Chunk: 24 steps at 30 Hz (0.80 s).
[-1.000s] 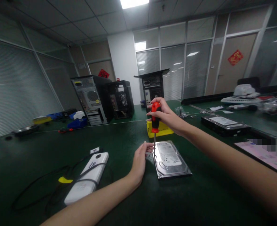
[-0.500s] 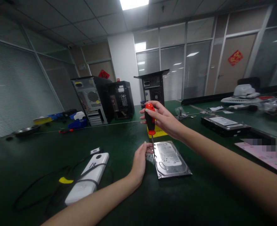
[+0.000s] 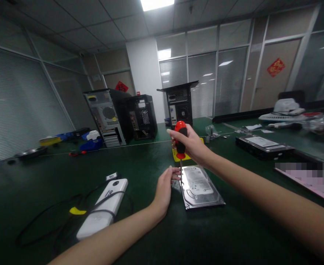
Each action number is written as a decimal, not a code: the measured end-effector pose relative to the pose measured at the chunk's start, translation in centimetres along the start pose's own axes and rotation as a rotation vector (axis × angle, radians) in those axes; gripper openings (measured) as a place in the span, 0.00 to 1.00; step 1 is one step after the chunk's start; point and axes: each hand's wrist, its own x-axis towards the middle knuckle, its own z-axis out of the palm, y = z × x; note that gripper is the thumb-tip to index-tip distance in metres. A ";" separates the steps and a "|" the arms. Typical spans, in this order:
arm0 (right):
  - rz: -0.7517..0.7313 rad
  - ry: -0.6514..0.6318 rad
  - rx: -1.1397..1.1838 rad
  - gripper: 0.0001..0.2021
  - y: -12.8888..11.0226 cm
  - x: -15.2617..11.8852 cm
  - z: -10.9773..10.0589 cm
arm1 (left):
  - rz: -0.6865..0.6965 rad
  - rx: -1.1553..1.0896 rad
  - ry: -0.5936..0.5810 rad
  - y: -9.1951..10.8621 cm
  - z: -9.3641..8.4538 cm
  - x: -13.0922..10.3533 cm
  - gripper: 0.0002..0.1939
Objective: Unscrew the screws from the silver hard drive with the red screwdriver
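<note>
The right hand [image 3: 191,141] and screwdriver [image 3: 181,138] partly hide the yellow bin [image 3: 175,156]. The pink sheet [image 3: 298,180] (part blocked out by pixels) runs off the right edge, below blurred clear plastic [image 3: 322,124].

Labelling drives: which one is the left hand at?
The near hard drive, beside the left hand and under the screwdriver; the other drive lies farther right, away from both hands.

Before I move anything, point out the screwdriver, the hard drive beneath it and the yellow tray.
Screwdriver [image 3: 181,148]: head view, lower black part of the handle.
Hard drive [image 3: 199,182]: head view, white label on its top.
Yellow tray [image 3: 175,156]: head view, near wall, just left of the screwdriver.
</note>
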 end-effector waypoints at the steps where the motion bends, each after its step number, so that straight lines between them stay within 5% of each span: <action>1: 0.004 0.000 0.015 0.22 -0.1 0.0 0.0 | 0.001 0.001 0.002 0.0 0.0 0.0 0.23; 7: 0.091 -0.090 0.153 0.19 -0.8 0.1 0.1 | -0.004 0.002 0.008 0.1 0.0 0.0 0.25; 13: -0.011 -0.030 0.094 0.21 -0.3 0.1 0.0 | -0.008 0.014 0.003 0.0 0.0 0.0 0.22; 24: 0.082 -0.097 0.128 0.20 -0.6 -0.1 0.2 | -0.011 0.012 -0.018 -0.2 -0.1 0.1 0.24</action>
